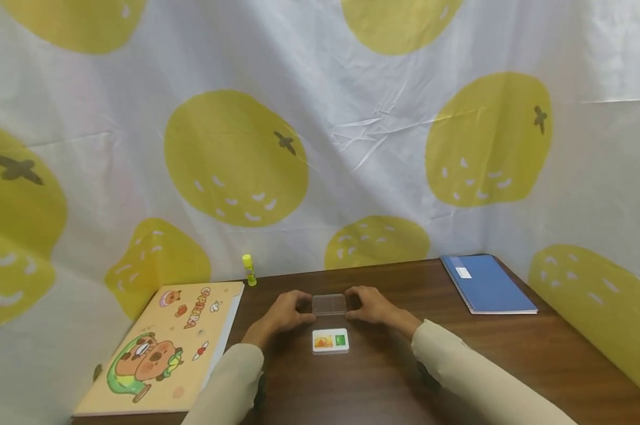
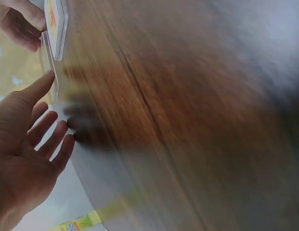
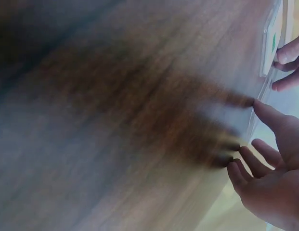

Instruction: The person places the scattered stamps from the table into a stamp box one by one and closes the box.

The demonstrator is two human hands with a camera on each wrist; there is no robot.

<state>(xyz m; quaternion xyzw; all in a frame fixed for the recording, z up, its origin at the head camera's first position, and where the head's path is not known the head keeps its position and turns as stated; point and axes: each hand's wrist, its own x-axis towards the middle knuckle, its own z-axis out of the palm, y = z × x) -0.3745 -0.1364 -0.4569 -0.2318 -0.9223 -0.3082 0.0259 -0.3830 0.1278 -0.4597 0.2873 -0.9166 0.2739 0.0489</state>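
Observation:
A clear rectangular plastic lid point(image 1: 329, 304) lies between my two hands at the middle of the table. My left hand point(image 1: 286, 311) holds its left end, thumb at the near corner and index finger at the far one. At the opposite end my right hand point(image 1: 371, 305) grips it the same way. Both thumbs show at the lid's edge in the wrist views, the other fingers loosely bent. Just nearer to me is a small white card stack point(image 1: 330, 340) with an orange picture and a green square, seemingly in a clear tray.
On the left lies a large capybara-print pad point(image 1: 192, 354). A yellow glue stick point(image 1: 249, 270) stands behind it, by the fruit-print curtain point(image 1: 320, 147). At the right back is a blue spiral notebook point(image 1: 486, 284). All rest on a dark wooden table point(image 1: 404, 378).

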